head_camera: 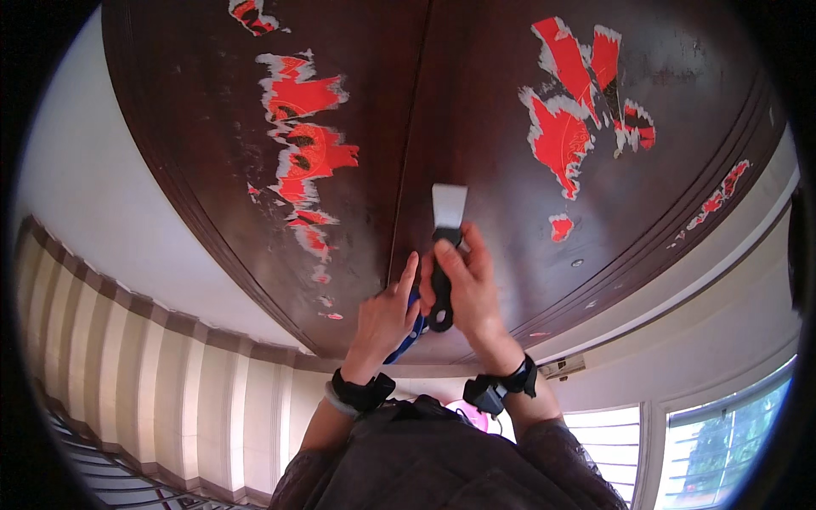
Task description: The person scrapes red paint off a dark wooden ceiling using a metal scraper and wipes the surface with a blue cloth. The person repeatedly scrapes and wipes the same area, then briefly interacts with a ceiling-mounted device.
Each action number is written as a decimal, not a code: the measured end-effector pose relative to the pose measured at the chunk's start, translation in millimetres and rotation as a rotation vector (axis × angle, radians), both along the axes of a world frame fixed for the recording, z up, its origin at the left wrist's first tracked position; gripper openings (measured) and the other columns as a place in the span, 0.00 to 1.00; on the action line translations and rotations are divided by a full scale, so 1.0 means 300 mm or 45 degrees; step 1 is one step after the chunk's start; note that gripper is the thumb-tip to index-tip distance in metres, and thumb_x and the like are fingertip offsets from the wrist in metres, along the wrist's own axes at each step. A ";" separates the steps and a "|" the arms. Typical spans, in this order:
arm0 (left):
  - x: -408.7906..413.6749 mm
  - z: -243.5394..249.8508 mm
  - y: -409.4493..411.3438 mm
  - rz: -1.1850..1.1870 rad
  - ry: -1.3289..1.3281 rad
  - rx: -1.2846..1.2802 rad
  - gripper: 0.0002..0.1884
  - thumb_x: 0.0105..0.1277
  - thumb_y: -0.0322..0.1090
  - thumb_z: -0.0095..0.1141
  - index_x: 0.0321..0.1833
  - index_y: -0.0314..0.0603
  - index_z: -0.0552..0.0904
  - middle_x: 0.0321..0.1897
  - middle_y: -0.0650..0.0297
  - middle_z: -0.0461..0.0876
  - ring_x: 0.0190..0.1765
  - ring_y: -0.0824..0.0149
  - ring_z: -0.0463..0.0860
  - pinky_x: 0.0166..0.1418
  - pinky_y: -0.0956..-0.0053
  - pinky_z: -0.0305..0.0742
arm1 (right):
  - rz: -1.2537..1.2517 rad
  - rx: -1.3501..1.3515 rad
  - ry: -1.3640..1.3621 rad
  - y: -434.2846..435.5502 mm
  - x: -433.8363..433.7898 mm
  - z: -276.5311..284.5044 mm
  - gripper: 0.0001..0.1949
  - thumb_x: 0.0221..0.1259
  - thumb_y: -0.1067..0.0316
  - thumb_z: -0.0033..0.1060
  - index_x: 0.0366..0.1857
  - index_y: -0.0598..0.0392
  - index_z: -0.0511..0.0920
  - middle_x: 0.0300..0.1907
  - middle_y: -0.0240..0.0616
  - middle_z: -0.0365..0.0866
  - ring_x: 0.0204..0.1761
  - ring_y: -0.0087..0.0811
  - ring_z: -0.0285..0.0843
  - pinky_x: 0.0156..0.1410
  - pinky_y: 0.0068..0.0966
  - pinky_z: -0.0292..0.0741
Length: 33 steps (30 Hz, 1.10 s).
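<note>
My right hand (pixel 475 280) grips the black handle of a putty knife (pixel 449 207). Its flat metal blade points up, in front of a dark brown wooden double door (pixel 472 95). Just to the left is my left hand (pixel 386 319), index finger stretched upward and thumb apart from it. A blue object (pixel 401 347) shows partly behind that hand; whether the hand holds it is unclear. Torn red paper with white ragged edges clings to the left leaf (pixel 306 150) and the right leaf (pixel 561 134). Dark and gold printing remains on some scraps.
A small round metal fitting (pixel 577 262) sits low on the right leaf. More red scraps run along the right frame (pixel 714 204). Stepped beige tiling (pixel 166 389) and dark railings (pixel 127 478) lie at lower left. Barred windows (pixel 720 440) are at lower right, a pink object (pixel 468 411) below.
</note>
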<state>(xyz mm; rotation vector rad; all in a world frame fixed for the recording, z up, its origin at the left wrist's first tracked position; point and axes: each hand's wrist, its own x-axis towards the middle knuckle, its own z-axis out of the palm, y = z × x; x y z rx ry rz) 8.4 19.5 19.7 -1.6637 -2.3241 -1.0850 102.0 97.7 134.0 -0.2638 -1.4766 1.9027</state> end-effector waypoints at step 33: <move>-0.024 -0.040 -0.040 -0.044 -0.385 0.173 0.19 0.62 0.36 0.59 0.55 0.47 0.69 0.34 0.51 0.82 0.36 0.45 0.82 0.37 0.58 0.76 | -0.022 0.020 -0.085 0.007 -0.013 -0.076 0.07 0.71 0.67 0.45 0.45 0.54 0.62 0.26 0.40 0.73 0.16 0.27 0.71 0.18 0.25 0.71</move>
